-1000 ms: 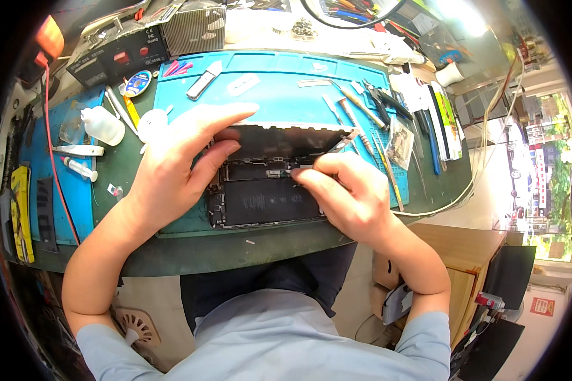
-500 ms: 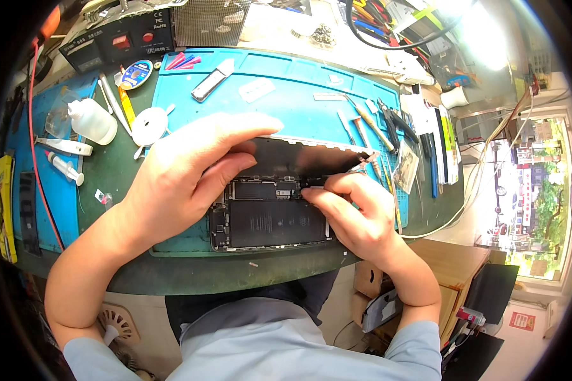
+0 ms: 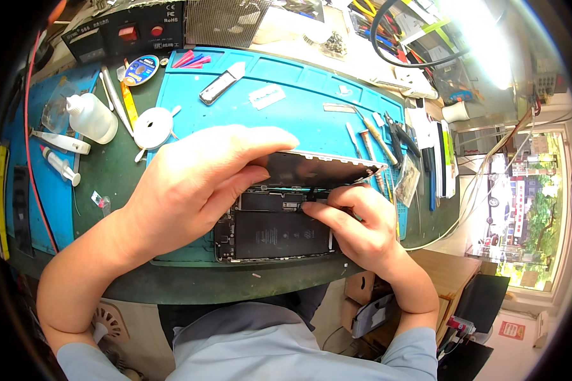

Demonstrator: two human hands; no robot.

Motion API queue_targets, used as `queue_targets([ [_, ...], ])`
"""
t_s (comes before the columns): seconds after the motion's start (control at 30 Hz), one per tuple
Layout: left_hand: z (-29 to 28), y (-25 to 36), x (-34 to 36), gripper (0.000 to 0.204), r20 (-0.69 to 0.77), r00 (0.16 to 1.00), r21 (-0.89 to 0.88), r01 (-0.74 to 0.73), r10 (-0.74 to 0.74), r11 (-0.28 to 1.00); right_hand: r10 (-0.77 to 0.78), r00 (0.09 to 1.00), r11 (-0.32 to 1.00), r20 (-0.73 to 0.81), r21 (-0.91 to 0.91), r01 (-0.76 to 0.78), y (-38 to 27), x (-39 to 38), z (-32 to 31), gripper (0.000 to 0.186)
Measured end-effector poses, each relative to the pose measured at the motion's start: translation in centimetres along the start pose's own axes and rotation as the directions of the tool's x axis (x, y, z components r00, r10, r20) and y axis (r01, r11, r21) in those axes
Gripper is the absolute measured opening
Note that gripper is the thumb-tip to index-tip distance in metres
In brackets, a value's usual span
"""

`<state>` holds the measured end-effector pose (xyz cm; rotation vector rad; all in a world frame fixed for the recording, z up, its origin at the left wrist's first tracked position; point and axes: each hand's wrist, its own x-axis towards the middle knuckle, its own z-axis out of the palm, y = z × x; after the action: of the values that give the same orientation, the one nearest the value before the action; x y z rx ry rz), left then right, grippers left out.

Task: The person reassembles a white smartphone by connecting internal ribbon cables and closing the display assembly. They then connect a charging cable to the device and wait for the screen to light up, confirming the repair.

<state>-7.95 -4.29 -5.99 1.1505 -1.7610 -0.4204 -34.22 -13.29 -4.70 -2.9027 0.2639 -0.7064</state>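
Observation:
An opened phone lies on the blue work mat, its body point(image 3: 283, 236) showing a large black battery and metal-covered parts. Its black screen panel point(image 3: 321, 170) stands tilted up along the far side. My left hand point(image 3: 190, 184) pinches the panel's left end between thumb and fingers. Bent over the right part of the body, my right hand point(image 3: 365, 219) has its fingertips down by the small parts near the panel's lower edge. Whatever lies under or between those fingertips is hidden.
Beyond the phone are a utility knife point(image 3: 222, 84) and a razor blade point(image 3: 267, 96). Screwdrivers and tweezers point(image 3: 372, 143) lie to the right. At left stand a white squeeze bottle point(image 3: 92, 119), a white spool point(image 3: 152, 128) and a syringe point(image 3: 60, 166).
The whole view has shifted slightly, and the screen panel leans a little lower over the body. Both hands keep nearly the same places on the phone.

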Motion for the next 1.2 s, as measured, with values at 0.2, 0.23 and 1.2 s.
queue_targets([
  [0.2, -0.02, 0.10, 0.00, 0.042, -0.006, 1.000, 0.001, -0.002, 0.002, 1.000, 0.046, 0.999, 0.999, -0.012, -0.012, -0.046, -0.06, -0.12, 0.32, 0.041],
  [0.23, -0.03, 0.10, 0.06, 0.042, -0.004, 1.000, 0.000, -0.002, 0.002, 1.000, 0.054, 0.999, 0.998, -0.003, -0.020, -0.054, -0.17, -0.18, 0.25, 0.041],
  [1.2, 0.16, -0.22, -0.10, 0.044, -0.017, 1.000, 0.011, -0.009, 0.010, 1.000, -0.048, 0.998, 0.998, 0.036, -0.030, 0.050, 0.02, 0.33, -0.14, 0.039],
])
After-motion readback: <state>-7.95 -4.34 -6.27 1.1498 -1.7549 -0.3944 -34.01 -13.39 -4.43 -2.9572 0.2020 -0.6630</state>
